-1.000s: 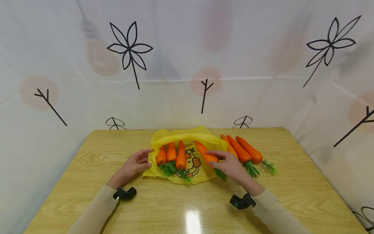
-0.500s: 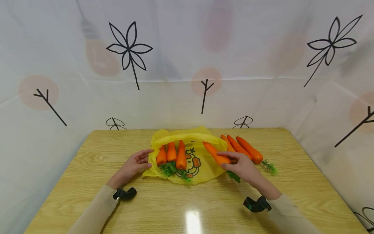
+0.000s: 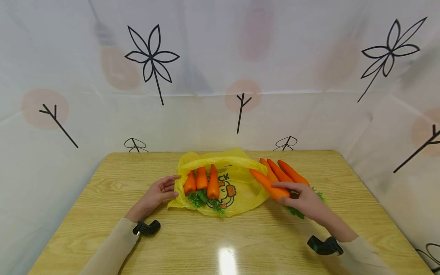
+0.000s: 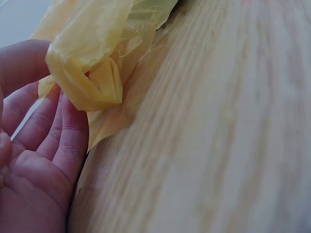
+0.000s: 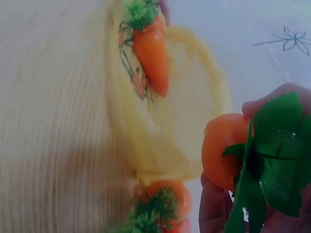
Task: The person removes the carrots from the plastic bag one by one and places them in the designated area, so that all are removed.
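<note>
Now, right hand [image 3: 306,201] gripping leafy carrot [image 3: 265,183], left hand [image 3: 158,193] curled on yellow bag [image 3: 248,199], three carrots [image 3: 202,179] inside

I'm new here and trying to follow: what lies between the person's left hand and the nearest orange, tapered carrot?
In the head view, the left edge of the yellow plastic bag lies between the left hand and that carrot.

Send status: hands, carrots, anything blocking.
Left hand holds edge of yellow bag. Right hand grips one carrot near bag's right rim. Three carrots inside, three loose carrots outside. Right hand partly hides loose carrots.
</note>
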Motion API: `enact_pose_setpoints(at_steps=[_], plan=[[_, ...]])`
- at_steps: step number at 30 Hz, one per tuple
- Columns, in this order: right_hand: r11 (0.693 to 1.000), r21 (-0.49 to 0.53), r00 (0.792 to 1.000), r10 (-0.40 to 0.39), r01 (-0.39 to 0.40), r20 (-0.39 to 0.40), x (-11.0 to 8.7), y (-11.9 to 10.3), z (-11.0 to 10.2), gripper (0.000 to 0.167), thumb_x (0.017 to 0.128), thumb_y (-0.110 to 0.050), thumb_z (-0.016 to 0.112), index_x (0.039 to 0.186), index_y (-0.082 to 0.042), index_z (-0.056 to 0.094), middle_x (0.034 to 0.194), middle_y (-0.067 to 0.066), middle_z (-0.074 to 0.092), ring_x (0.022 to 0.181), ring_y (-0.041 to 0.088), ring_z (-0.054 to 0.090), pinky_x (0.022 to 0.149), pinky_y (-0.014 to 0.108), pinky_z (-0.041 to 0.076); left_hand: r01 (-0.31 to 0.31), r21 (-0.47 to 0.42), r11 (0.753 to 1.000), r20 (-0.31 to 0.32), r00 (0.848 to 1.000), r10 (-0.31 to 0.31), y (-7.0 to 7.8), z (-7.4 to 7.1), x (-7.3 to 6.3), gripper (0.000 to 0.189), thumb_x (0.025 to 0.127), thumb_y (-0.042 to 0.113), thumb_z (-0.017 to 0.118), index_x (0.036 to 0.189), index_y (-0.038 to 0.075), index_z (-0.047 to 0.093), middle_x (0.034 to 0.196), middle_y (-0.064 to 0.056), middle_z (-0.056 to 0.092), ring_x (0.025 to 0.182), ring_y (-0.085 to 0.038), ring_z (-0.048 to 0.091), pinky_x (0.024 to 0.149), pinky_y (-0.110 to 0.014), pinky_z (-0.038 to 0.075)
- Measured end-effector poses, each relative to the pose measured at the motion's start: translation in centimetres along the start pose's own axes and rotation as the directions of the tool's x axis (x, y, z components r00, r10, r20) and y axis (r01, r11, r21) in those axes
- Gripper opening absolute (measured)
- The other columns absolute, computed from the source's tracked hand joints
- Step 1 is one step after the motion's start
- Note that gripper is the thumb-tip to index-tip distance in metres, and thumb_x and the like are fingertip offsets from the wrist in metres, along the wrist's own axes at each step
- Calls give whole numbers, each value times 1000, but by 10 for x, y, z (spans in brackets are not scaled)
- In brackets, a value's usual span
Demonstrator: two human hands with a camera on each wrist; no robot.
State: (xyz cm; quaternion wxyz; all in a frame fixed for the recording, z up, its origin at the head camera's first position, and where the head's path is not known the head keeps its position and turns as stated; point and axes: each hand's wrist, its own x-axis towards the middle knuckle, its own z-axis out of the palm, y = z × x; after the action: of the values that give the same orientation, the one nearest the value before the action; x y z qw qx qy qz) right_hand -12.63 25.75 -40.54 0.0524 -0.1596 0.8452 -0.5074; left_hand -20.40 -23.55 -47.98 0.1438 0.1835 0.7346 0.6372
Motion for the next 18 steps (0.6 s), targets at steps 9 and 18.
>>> enact_pose_setpoints(at_steps=[9,18], plan=[[999,-50,1000,-7,7,5,-12,7,-16,37,94,-15,71,131,-8,65,122,20,56,86,18,57,67,29,53,3,0,1000,0,1000,-3,0,0,0,64,93,8,71,150,4,42,125,-13,46,96,-15,50,78,-25,49],[999,-12,999,31,-31,25,-24,14,-31,40,96,-14,68,135,-5,61,128,25,52,83,31,61,65,33,53,6,-4,1000,4,1000,-6,1,0,-1,64,93,8,71,150,3,41,125,-12,46,96,-15,50,78,-25,48]])
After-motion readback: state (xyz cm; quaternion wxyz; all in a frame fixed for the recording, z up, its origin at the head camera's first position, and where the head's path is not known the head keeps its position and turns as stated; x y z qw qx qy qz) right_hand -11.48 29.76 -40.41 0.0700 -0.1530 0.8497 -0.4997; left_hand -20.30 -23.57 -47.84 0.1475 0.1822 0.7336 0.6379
